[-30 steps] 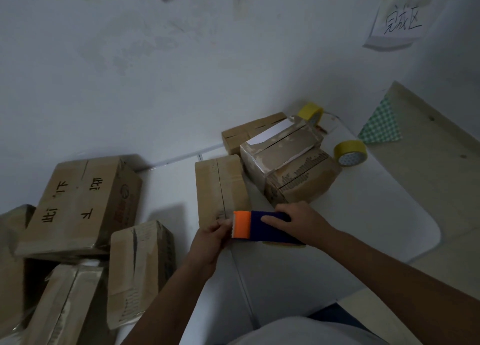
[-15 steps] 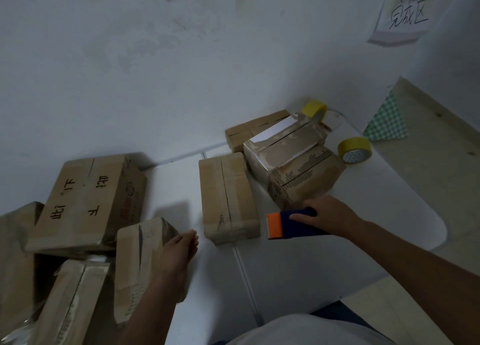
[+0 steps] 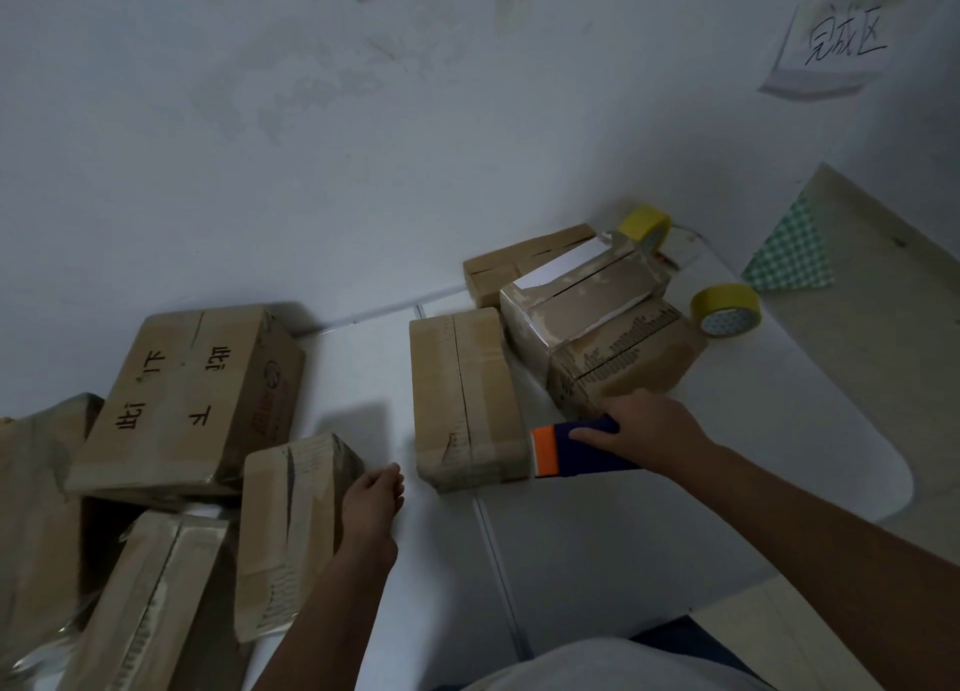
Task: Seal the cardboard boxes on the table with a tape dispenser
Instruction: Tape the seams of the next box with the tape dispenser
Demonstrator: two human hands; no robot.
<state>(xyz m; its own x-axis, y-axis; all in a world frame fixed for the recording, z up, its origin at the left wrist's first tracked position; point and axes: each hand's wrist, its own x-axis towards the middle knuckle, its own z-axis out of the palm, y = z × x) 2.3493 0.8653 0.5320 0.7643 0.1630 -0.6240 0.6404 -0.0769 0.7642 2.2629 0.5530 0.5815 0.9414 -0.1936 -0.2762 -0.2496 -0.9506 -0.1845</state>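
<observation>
Boxes are piled up at the left, with the big printed box (image 3: pixel 192 399) at the back. Next over, the left hand (image 3: pixel 371 503) is laid flat, fingers straight, against a small box (image 3: pixel 291 529). Mid-table a flat box (image 3: pixel 465 396) is parked, and the tape dispenser (image 3: pixel 571 451) is gripped by the right hand (image 3: pixel 649 430) right beside it.

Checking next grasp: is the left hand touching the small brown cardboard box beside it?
Touching: the head view shows the left hand flat against the small brown cardboard box.
</observation>
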